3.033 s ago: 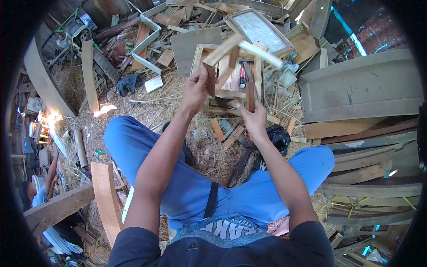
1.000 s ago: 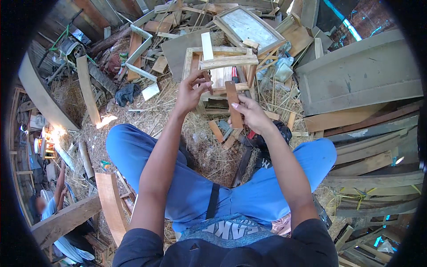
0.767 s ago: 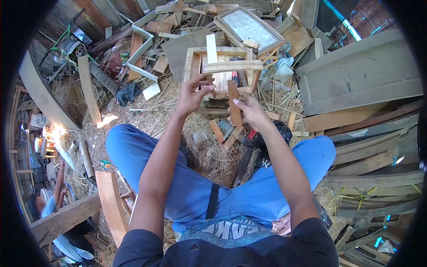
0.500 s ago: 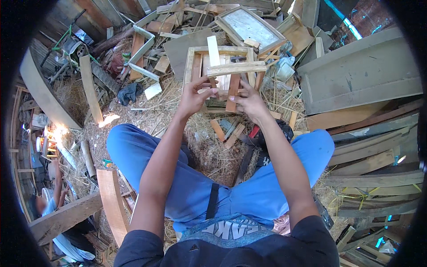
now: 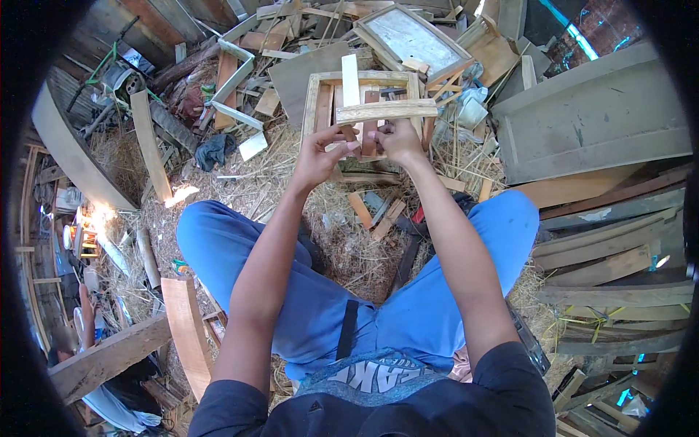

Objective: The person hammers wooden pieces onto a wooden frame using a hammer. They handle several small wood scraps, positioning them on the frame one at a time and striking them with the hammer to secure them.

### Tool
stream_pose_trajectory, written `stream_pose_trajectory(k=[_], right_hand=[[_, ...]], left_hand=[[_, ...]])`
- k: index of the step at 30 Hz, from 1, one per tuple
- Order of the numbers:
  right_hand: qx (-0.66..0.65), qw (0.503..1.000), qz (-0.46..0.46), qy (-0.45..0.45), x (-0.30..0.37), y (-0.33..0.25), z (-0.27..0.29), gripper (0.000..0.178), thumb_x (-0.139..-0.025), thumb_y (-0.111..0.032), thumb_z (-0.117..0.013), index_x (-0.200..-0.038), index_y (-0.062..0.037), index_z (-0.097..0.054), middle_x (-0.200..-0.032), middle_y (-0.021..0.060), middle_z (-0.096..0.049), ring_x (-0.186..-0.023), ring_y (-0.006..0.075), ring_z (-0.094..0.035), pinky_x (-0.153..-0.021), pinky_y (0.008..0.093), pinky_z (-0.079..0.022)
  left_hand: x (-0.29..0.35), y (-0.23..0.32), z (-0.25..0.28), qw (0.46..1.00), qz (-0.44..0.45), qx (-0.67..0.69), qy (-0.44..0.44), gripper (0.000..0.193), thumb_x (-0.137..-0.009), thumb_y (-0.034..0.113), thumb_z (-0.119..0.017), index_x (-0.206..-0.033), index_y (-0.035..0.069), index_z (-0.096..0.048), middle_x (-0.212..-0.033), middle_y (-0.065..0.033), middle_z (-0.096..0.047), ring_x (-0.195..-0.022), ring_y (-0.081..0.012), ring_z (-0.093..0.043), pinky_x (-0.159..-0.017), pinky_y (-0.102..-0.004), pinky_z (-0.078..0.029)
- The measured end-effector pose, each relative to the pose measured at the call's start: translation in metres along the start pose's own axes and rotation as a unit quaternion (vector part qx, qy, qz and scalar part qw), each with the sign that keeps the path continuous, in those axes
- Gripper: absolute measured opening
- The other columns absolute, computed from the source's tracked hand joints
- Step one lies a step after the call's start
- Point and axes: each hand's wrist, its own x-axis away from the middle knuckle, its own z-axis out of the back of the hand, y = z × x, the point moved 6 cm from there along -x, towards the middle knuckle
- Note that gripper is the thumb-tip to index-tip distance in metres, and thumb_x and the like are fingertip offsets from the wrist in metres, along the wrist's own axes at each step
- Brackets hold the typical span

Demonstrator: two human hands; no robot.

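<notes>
My left hand (image 5: pixel 325 154) pinches a short brown wood piece (image 5: pixel 349 134) just below a pale wooden crosspiece (image 5: pixel 389 111). A whitish flat strip (image 5: pixel 350 79) stands out beyond the crosspiece on its far side. My right hand (image 5: pixel 399 143) is closed under the crosspiece's right part, its thumb at the edge of a reddish-brown wood strip (image 5: pixel 370 130). Part of its grip is hidden by its own fingers. Behind these pieces rests a rectangular wooden frame (image 5: pixel 314 102). Inside the frame, near its far side, lies a small dark object (image 5: pixel 394 92) whose kind I cannot make out.
Wood offcuts (image 5: pixel 360 209) lie on the shaving-covered ground between my knees. A framed panel (image 5: pixel 415 42) leans at the back. Large grey boards (image 5: pixel 582 116) and stacked planks (image 5: pixel 611 240) stand right. Another person (image 5: pixel 120 400) sits at lower left behind a beam (image 5: pixel 109 357).
The reddish-brown strip has moved away from me and slightly left, over the frame's inside. My right hand went with it, its fingers now more curled. My left hand has barely moved.
</notes>
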Motion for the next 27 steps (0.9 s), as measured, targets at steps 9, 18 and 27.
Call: stream_pose_trajectory(k=[9,18,27], right_hand=[[0.001,0.997,0.051,-0.06,-0.01,0.005,-0.005,0.034,-0.078,-0.01,-0.081,-0.108,0.0022,-0.071,-0.096,0.0166,-0.075,-0.083,0.0219,-0.072,-0.076,0.0359,-0.056],[0.084,0.993,-0.058,-0.065,-0.019,0.026,-0.007,0.026,-0.075,-0.013,-0.078,-0.097,-0.0003,-0.075,-0.092,0.0169,-0.075,-0.083,0.026,-0.073,-0.077,0.0376,-0.055],[0.207,0.972,-0.097,-0.056,-0.007,-0.004,0.001,0.033,-0.075,-0.026,-0.086,-0.092,0.0005,-0.076,-0.091,0.0203,-0.073,-0.086,0.0329,-0.072,-0.081,0.0419,-0.054]], left_hand=[[0.001,0.001,0.005,1.0,0.018,0.006,-0.002,0.029,-0.092,0.014,-0.074,-0.116,-0.001,-0.069,-0.107,-0.0088,-0.073,-0.099,-0.0136,-0.067,-0.09,-0.0309,-0.054],[0.0,-0.009,0.011,1.0,0.02,-0.023,-0.003,0.025,-0.09,0.012,-0.074,-0.112,-0.001,-0.071,-0.107,-0.0074,-0.074,-0.099,-0.0128,-0.066,-0.09,-0.03,-0.051],[-0.001,-0.012,0.011,0.999,0.029,0.001,0.012,0.03,-0.09,0.01,-0.074,-0.116,-0.003,-0.07,-0.107,-0.0096,-0.074,-0.098,-0.0128,-0.066,-0.087,-0.0304,-0.055]])
